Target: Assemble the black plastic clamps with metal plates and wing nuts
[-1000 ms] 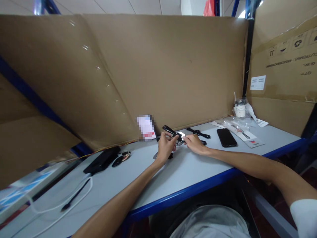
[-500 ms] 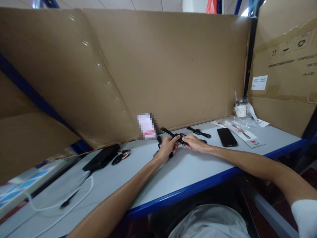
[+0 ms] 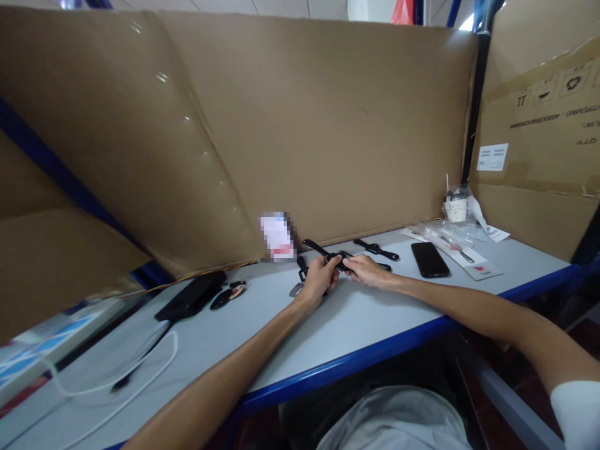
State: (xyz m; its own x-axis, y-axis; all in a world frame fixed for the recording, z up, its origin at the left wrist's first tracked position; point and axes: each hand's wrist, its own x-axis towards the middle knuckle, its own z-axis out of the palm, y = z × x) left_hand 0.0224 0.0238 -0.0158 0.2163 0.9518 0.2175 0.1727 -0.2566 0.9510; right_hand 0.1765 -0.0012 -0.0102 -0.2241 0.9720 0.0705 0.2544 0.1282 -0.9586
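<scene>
Over the middle of the table, a black spokeshave (image 3: 315, 246) is between my two hands, one handle sticking out to the upper left. My left hand (image 3: 320, 277) is closed around its middle, with the thumb on top. From the other side, my right hand (image 3: 367, 271) pinches it near the centre; the fingers hide much of the body. Another black tool (image 3: 302, 269) lies partly hidden behind my left hand, beside a small flat grey piece (image 3: 296, 289). Just beyond my right hand rests a second spokeshave (image 3: 375, 249).
A dark phone (image 3: 429, 259), a packaged brush-like item (image 3: 462, 253) and a bagged cup (image 3: 455, 207) lie to the right. A blurred-out screen (image 3: 278, 236) leans on the cardboard wall (image 3: 319, 125). Leftward are a black case (image 3: 192, 297), dark oval objects (image 3: 227, 295) and a white cable (image 3: 173, 353).
Both hands keep their hold on the spokeshave, with only slight finger movement around its middle. The view has shifted a little; nothing else on the table has moved.
</scene>
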